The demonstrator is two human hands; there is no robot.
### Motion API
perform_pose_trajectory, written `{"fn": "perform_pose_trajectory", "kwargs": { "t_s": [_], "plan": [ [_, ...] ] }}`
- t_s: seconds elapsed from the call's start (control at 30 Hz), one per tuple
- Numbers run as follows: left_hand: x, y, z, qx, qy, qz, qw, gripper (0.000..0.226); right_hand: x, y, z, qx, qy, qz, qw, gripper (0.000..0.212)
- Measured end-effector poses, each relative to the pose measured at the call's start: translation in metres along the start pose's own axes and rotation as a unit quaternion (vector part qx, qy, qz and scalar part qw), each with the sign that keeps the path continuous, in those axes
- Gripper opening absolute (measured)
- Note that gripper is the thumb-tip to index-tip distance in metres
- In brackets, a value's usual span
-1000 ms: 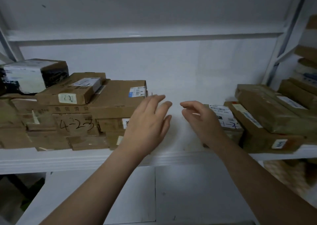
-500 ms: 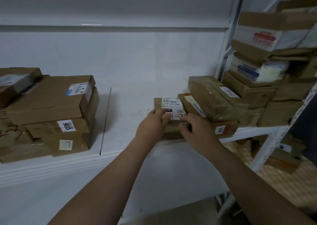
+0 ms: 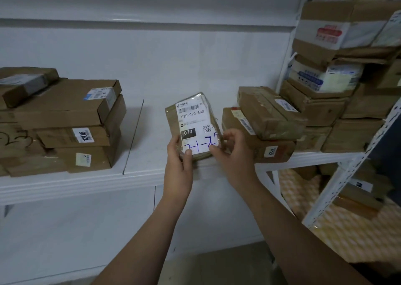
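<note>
The small taped parcel (image 3: 193, 124) is no longer lying on the white shelf (image 3: 138, 176). Half a second ago it sat flat beside the stack of brown boxes (image 3: 267, 122) on the right with both hands laid on it; now it is lifted clear and tipped up toward the camera in the open gap between that stack and the pile of cartons (image 3: 65, 122) on the left. The left hand (image 3: 179, 165) grips its lower left corner, thumb on the face and the other fingers hidden behind. The right hand (image 3: 233, 154) pinches the lower right corner, its fingers (image 3: 227, 136) curled over the edge. The shipping label (image 3: 192, 115) now faces up and reads 070-070-A80, with a blue handwritten code (image 3: 200, 144) below it, partly covered by the thumbs. The pick-up looks done, and the work seems to have moved on to reading the label, probably to decide where this parcel belongs. Both grips sit low on the parcel, so its top end is unsupported.
</note>
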State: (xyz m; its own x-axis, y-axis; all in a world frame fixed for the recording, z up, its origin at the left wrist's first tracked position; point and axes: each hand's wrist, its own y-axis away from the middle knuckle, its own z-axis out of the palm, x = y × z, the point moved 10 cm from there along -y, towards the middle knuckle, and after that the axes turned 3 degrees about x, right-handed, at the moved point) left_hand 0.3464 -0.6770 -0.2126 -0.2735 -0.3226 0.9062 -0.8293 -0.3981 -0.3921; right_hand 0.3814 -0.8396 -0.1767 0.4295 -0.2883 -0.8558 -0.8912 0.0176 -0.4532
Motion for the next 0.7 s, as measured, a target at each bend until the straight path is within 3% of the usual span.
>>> {"fn": "perform_pose_trajectory", "kwargs": {
  "t_s": [0.13, 0.43, 0.57, 0.7],
  "plan": [
    [-0.004, 0.011, -0.009, 0.031, 0.049, -0.017, 0.998, 0.048, -0.007, 0.005, 0.001, -0.01, -0.019, -0.032, 0.999, 0.049],
    [0.02, 0.012, -0.024, 0.038, 0.038, 0.024, 0.998, 0.052, -0.015, 0.011, 0.002, -0.018, -0.044, -0.068, 0.997, 0.044],
    [0.029, 0.011, -0.031, 0.042, 0.05, 0.039, 0.997, 0.052, -0.027, 0.014, 0.0, -0.014, -0.048, -0.095, 0.994, 0.055],
    [0.038, 0.01, -0.041, 0.041, 0.049, 0.056, 0.996, 0.049, -0.031, 0.017, 0.004, -0.016, -0.046, -0.097, 0.994, 0.048]
  ]
}}
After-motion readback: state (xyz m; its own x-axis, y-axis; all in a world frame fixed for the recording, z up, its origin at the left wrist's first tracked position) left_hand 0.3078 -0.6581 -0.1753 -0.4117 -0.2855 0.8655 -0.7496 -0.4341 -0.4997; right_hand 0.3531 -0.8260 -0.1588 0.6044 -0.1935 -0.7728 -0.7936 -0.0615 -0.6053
